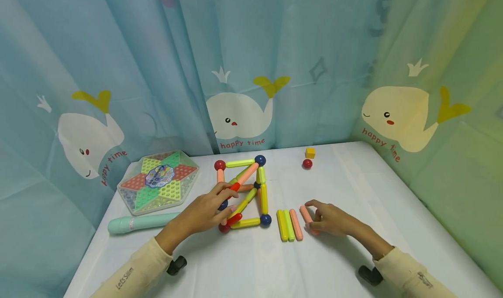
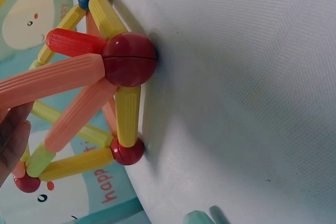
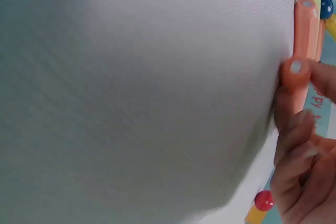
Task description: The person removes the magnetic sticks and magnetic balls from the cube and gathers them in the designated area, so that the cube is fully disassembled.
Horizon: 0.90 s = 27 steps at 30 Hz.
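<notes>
A frame of magnetic sticks and balls (image 1: 264, 198) stands on the table, its rods yellow, green, salmon and red, its balls red and blue. My left hand (image 1: 204, 210) holds it at its near left side, fingers curved around the area of a blue ball (image 1: 222, 204); the exact contact is partly hidden. In the left wrist view a salmon rod runs from a red ball (image 2: 129, 59) towards the fingers. My right hand (image 1: 332, 218) pinches a salmon magnetic stick (image 1: 304, 212) between thumb and fingers, low at the table. Left of it lie a salmon stick (image 1: 296, 224), a green stick (image 1: 289, 225) and a yellow stick (image 1: 282, 225).
A hexagonal board game box (image 1: 135, 182) lies at the back left, with a mint-coloured cylinder (image 1: 141, 222) before it. A yellow cube (image 1: 310, 153) and a loose red ball (image 1: 307, 163) sit at the back. A whale-print curtain (image 1: 326, 110) hangs behind the table.
</notes>
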Each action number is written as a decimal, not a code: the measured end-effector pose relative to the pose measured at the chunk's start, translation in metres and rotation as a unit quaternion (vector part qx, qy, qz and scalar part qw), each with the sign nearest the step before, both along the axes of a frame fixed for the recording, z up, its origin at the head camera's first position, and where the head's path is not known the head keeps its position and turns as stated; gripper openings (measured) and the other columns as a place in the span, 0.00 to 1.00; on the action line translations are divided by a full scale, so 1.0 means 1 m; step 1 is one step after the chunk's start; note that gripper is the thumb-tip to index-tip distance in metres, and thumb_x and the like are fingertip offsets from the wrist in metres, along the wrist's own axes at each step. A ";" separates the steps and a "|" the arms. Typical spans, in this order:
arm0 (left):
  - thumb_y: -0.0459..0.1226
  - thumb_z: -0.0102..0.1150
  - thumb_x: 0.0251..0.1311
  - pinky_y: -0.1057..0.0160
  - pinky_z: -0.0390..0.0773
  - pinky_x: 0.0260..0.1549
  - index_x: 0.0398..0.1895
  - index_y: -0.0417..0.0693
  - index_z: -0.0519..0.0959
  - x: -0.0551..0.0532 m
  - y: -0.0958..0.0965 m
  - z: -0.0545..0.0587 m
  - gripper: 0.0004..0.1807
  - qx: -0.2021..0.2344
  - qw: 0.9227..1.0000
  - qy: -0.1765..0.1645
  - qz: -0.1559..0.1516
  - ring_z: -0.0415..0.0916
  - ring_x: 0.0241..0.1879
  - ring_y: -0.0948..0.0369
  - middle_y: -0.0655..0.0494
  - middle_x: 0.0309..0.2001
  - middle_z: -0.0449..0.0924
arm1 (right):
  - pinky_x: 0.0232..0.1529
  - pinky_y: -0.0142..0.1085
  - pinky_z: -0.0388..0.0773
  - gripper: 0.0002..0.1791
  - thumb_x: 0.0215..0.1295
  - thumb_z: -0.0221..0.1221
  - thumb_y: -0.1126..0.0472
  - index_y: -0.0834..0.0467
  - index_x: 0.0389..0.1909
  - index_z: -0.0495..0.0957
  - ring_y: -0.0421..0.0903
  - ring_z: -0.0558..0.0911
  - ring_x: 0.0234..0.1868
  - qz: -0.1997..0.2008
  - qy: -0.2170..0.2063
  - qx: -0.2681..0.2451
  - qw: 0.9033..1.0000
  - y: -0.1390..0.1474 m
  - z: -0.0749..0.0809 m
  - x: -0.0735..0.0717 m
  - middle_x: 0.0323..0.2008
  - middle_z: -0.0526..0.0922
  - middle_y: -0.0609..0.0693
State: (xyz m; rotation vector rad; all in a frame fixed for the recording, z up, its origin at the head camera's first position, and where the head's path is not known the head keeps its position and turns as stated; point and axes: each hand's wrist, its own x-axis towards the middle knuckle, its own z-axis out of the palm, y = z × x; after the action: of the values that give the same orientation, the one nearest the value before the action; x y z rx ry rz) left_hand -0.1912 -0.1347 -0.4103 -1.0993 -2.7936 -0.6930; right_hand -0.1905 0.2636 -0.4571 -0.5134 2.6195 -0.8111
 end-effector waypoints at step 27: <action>0.47 0.58 0.71 0.67 0.80 0.36 0.59 0.56 0.73 -0.002 0.000 -0.002 0.17 0.006 1.000 0.013 -0.002 0.73 0.27 0.69 0.57 0.61 0.67 | 0.22 0.30 0.71 0.30 0.71 0.60 0.56 0.67 0.67 0.67 0.38 0.72 0.20 0.052 -0.062 -0.090 0.993 0.000 -0.001 -0.009 0.29 0.82 0.50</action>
State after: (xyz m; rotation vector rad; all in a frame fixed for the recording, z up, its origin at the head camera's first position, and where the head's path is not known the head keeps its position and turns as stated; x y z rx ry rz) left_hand -0.1932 -0.1350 -0.4127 -1.1031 -2.7635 -0.6890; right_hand -0.1995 0.2635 -0.4577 -0.6212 2.3975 -1.0179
